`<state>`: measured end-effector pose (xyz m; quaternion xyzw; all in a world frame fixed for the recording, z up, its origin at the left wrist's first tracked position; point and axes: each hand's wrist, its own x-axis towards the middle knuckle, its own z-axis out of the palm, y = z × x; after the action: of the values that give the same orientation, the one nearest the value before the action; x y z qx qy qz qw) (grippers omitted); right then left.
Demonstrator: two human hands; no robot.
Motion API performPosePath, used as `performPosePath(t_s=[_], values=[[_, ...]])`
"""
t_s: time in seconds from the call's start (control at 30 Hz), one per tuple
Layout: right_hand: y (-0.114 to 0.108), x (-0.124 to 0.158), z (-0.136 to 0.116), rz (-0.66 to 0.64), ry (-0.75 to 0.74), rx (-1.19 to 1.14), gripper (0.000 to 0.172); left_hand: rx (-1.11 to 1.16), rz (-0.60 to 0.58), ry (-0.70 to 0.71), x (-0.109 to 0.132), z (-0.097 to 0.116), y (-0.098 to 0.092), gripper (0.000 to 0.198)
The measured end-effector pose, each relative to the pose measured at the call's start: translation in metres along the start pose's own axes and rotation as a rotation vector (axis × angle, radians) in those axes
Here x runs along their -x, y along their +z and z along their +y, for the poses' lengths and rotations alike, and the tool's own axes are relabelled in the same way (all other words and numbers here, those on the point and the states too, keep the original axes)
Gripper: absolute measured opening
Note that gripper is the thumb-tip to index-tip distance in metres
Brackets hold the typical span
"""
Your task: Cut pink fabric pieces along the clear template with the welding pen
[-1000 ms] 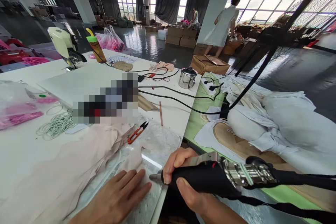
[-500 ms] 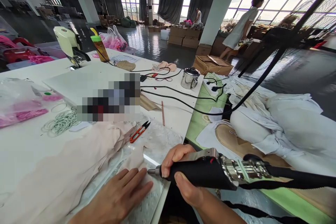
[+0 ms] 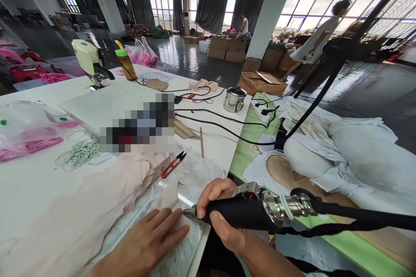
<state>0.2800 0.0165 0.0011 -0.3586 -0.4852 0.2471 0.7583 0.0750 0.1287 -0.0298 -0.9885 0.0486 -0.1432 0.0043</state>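
Observation:
My left hand (image 3: 152, 236) lies flat, fingers stretched out, on a small piece of pale pink fabric (image 3: 168, 195). In my right hand (image 3: 225, 228) is a black handheld power tool (image 3: 243, 213), fingers wrapped round its body. Its pointed metal tip is beside my left fingertips, at the fabric; whether it touches is unclear. A thick black cable (image 3: 364, 216) runs from the tool's rear to the right. Beneath the fabric is a clear, scuffed sheet (image 3: 208, 172). Orange-handled thread snips (image 3: 173, 164) lie beyond my hands, and a larger pile of pale pink fabric (image 3: 74, 207) spreads to the left.
Green elastic bands (image 3: 78, 154), a pencil (image 3: 202, 142), black cords (image 3: 214, 123) and a steel mug (image 3: 234, 99) are on the white table. White garments (image 3: 360, 147) cover the right side. A black fan (image 3: 341, 49) stands beyond. Two people are in the background.
The rear of the tool has swung slightly left, with my right hand shifting a little. My left hand stays in place. The walking person has moved right.

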Motion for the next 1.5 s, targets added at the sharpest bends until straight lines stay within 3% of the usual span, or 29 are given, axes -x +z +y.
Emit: performPosePath(t_s=[0.23,0.37,0.5,0.67,0.83,1.0,1.17,1.27,1.37,1.5], values=[[-0.005,0.016,-0.007,0.071,0.078,-0.176,0.019,-0.008,0.009,-0.071,0.012,0.006,-0.019,0.057],[-0.001,0.023,-0.001,0.065,0.067,-0.197,0.020,-0.083,-0.019,-0.122,0.026,0.012,-0.026,0.050],[-0.002,0.028,-0.007,0.030,0.122,-0.183,0.018,-0.132,-0.049,-0.161,0.033,0.033,-0.026,0.043],[-0.008,0.033,-0.024,-0.019,0.164,-0.206,0.016,-0.144,-0.063,-0.202,0.036,0.061,-0.033,0.049],[-0.008,0.031,-0.023,0.018,0.156,-0.205,0.017,-0.119,-0.103,-0.111,0.022,0.048,-0.052,0.045],[0.001,0.027,-0.023,-0.007,0.115,-0.142,0.018,-0.116,-0.119,-0.051,0.009,0.029,-0.051,0.049],[0.006,0.032,-0.011,0.188,0.065,-0.289,0.020,-0.150,-0.170,-0.021,0.012,0.024,-0.043,0.048],[-0.006,0.035,-0.002,0.027,0.203,-0.378,0.023,-0.133,-0.151,-0.079,0.013,0.027,-0.039,0.048],[-0.014,0.036,-0.001,-0.087,0.214,-0.364,0.026,-0.123,-0.140,-0.098,0.012,0.029,-0.037,0.049],[-0.006,0.033,-0.008,0.079,0.106,-0.284,0.021,-0.149,-0.140,-0.060,0.011,0.024,-0.038,0.044]])
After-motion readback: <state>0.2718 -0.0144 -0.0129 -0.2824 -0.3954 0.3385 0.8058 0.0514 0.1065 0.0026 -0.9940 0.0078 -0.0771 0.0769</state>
